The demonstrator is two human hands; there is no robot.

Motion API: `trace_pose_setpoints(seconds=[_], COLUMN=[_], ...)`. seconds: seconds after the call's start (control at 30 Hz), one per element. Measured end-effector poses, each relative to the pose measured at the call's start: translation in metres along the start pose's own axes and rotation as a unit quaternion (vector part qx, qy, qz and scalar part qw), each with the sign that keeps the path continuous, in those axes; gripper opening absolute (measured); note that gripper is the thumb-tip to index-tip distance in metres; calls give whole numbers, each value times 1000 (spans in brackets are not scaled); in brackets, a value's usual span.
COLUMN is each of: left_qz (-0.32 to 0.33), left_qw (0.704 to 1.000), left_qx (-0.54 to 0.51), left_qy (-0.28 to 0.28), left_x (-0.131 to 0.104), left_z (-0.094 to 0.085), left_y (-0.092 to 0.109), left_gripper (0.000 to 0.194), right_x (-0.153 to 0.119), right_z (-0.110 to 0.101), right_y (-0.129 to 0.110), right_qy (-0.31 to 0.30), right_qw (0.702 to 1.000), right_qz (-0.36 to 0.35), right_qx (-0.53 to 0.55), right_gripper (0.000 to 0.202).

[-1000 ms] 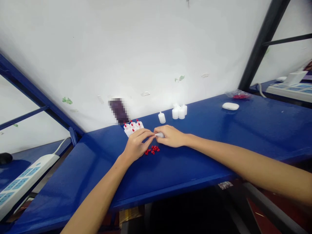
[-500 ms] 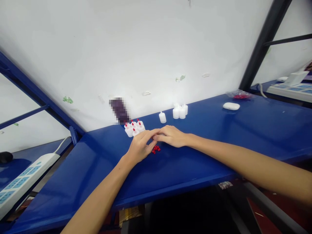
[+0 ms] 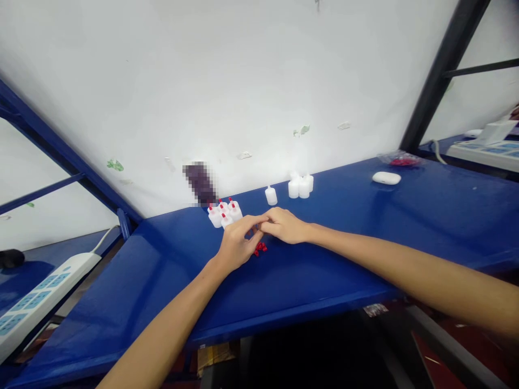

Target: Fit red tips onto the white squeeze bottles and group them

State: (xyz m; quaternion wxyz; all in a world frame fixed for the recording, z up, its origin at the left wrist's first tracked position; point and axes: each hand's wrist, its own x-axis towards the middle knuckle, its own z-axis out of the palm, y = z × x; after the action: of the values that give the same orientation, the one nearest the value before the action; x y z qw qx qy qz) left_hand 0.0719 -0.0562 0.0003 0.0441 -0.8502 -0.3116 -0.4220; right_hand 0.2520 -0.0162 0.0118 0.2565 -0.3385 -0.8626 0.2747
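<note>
My left hand (image 3: pixel 237 243) and my right hand (image 3: pixel 286 227) meet over the middle of the table, their fingertips pinched together. The fingers are closed and hide whatever is between them. Just under my left fingers lies a little heap of small red caps (image 3: pixel 260 248). Beyond my left hand stands a cluster of small white bottles (image 3: pixel 214 217) with red caps on their thin tips; my hand partly covers the group. A single white bottle (image 3: pixel 271 196) with a bare tip stands upright behind my fingertips.
More white bottles (image 3: pixel 303 187) stand grouped near the wall. To the right lie a white rounded case (image 3: pixel 386 178) and a clear bag with red pieces (image 3: pixel 401 159). A pixelated dark object (image 3: pixel 200 183) leans against the wall. The blue table (image 3: pixel 316 281) ends at a front edge.
The whole view has shifted very slightly. My hands stay together in nearly the same place, with only small movement at the fingers.
</note>
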Motion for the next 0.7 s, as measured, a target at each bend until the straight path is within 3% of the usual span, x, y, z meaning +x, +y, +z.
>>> trace_pose_setpoints(seconds=[0.17, 0.3, 0.53, 0.63, 0.7], left_qz=[-23, -47, 12, 22, 23], left_qw=[1000, 998, 968, 958, 960], left_qx=[-18, 46, 220, 255, 252], left_qy=[9, 14, -123, -127, -119], left_x=[4, 8, 4, 5, 7], left_z=[-2, -16, -36, -38, -40], left_y=[-3, -19, -45, -45, -42], left_gripper=[22, 18, 19, 18, 19], right_x=[0, -1, -3, -3, -2], right_z=[3, 3, 1, 0, -2], right_y=[2, 7, 12, 11, 12], right_qy=[26, 48, 93, 153, 157], right_qw=[996, 984, 984, 980, 978], right_qz=[-42, -17, -30, -30, -20], right_qx=[81, 172, 150, 122, 138], right_gripper=[31, 40, 39, 31, 26])
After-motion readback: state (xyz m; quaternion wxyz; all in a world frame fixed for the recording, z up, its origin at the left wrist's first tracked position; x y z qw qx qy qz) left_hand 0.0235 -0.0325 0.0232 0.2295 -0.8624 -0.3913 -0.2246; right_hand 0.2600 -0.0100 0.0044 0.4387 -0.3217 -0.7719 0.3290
